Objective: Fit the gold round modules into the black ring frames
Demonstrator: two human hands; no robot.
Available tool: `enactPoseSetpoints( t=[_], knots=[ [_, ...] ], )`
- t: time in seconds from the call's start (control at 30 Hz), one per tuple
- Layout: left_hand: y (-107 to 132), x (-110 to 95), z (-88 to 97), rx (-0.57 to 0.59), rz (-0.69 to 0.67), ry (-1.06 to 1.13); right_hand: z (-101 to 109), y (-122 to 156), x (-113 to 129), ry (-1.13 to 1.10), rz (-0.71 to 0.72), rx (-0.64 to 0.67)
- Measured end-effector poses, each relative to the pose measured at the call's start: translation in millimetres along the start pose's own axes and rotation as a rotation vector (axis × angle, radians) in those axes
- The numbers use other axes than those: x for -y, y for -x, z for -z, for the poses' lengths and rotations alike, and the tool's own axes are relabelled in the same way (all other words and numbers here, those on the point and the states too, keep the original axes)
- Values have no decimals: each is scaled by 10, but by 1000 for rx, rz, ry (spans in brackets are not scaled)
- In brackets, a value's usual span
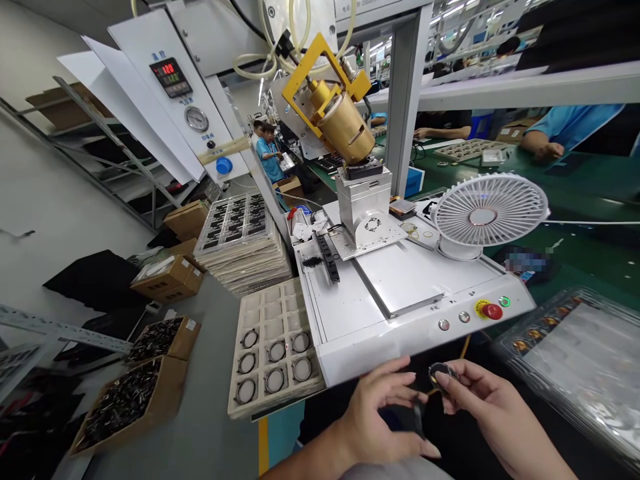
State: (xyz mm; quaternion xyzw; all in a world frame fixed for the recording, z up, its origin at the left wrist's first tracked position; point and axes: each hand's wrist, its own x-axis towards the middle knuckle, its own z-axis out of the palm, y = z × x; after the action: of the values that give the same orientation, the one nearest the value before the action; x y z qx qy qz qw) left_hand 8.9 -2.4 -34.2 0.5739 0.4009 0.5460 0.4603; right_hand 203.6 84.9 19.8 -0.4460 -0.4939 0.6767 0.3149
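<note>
At the right hand's fingertips [450, 383], a small round dark disc with gold-coloured marks [440, 375] is pinched between thumb and fingers, directly above a thin orange strip. The left hand [383, 413] stands just beside it, fingers spread and thumb well apart; a blurred dark piece [419, 415] shows between them, and whether it is gripped cannot be determined.

Containers noted. Left of and beyond the left fingers: a cream moulded tray with square compartments [273, 312], the nearer ones holding round metal rings [275, 380]. Behind it, farther from the fingers: a tall stack of pale moulded trays [250, 272], the topmost carrying dark parts in rows. Well to the left of the fingers: two open brown cardboard boxes [173, 390], both filled with a heap of small dark parts [120, 403].

Right of the right fingers: a clear plastic compartment tray [585, 353], with round dark parts with gold-coloured centres [534, 335] along its far-left edge.

Ahead of both sets of fingers: a white machine base [350, 353] bearing a red mushroom-shaped button [493, 311] and a white round fan [487, 213].
</note>
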Motion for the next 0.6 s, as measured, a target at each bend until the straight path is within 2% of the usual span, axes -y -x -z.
enactPoseSetpoints(
  t=[0.1, 0.23, 0.3, 0.43, 0.6],
  knots=[
    [-58, -167, 35, -144, 142, 262, 15, 27, 26, -50, -47, 53],
    [-136, -241, 67, -245, 128, 390, -75, 43, 131, -98, -85, 125],
    [-156, -218, 69, -255, 131, 412, -157, 48, 203, -125, -113, 148],
    [-160, -182, 70, -202, 122, 453, -337, 78, 327, -268, -212, 134],
    [-174, -208, 95, -182, -26, 414, -486, 94, 389, -290, -184, 69]
  ],
)
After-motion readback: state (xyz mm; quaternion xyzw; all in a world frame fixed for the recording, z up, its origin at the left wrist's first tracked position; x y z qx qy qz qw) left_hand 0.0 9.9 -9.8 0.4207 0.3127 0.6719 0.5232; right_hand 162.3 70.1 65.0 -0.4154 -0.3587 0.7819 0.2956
